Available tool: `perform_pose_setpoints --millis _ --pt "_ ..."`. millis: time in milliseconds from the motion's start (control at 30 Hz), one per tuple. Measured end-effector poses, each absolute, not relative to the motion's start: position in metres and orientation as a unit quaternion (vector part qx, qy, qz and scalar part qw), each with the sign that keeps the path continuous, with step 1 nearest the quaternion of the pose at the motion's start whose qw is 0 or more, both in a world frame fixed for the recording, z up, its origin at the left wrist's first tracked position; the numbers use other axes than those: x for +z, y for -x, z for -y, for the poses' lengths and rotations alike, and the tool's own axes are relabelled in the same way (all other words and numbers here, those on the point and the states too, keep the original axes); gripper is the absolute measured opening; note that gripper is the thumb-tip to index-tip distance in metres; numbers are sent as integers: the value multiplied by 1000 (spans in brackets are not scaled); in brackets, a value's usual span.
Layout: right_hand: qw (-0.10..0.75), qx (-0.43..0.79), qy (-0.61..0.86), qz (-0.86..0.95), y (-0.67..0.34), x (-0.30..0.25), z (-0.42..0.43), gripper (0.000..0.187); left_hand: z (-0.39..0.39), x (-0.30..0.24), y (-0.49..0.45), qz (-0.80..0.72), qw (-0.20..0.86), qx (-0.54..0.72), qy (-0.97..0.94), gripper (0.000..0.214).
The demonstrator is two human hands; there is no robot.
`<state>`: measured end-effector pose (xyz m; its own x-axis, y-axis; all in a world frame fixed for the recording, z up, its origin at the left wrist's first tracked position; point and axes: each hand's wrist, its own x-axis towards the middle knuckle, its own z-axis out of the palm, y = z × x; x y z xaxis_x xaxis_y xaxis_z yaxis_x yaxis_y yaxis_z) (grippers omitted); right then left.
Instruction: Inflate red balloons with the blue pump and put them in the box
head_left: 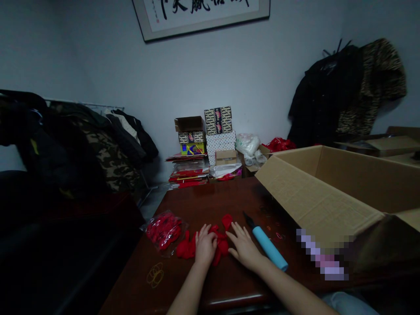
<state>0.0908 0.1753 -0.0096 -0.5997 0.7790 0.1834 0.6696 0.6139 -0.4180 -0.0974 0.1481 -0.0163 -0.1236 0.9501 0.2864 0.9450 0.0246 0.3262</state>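
Hands work low over a dark, reddish-brown table (210,199), seen from the wearer's own viewpoint. Loose red pieces (185,248) lie in a small, uneven pile near the table's front edge, directly under and between the two hands; their material is hard to make out. The left hand (205,246) rests on the pile with its fingers together and slightly bent; whether it pinches a piece cannot be told. The right hand (245,249) is flat and open, fingers spread, at the pile's right side, with nothing visibly in its grasp. One rounded red piece (226,221) sits just beyond the right fingertips.

Left of the pile is a clear plastic bag (165,232) of similar red pieces, and nearer the viewer lie thin yellowish loops (155,275). To the right, a light-blue cylinder with a black pointed tip (269,247), resembling a hand pump, lies slantwise, with a large open cardboard box (315,188) beyond it.

The step in hand seems to be spreading or sorting the red pieces. From this pose, separating one would call for steadying the pile with the left hand and bringing the right fingers and thumb together on a single piece.
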Motion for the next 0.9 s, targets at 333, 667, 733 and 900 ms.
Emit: perform_pose_setpoints --millis 333,667,733,900 --pt "270 140 395 867 -71 7 -175 23 -130 24 98 -630 -32 237 -739 23" --pt "329 98 404 848 -66 33 -177 11 -105 23 78 -657 39 396 -640 19" --pt "334 92 401 848 -65 41 -180 11 -100 20 71 -643 98 445 -615 20" --pt "342 81 389 852 -60 55 -182 12 -102 15 56 -601 316 528 -510 23"
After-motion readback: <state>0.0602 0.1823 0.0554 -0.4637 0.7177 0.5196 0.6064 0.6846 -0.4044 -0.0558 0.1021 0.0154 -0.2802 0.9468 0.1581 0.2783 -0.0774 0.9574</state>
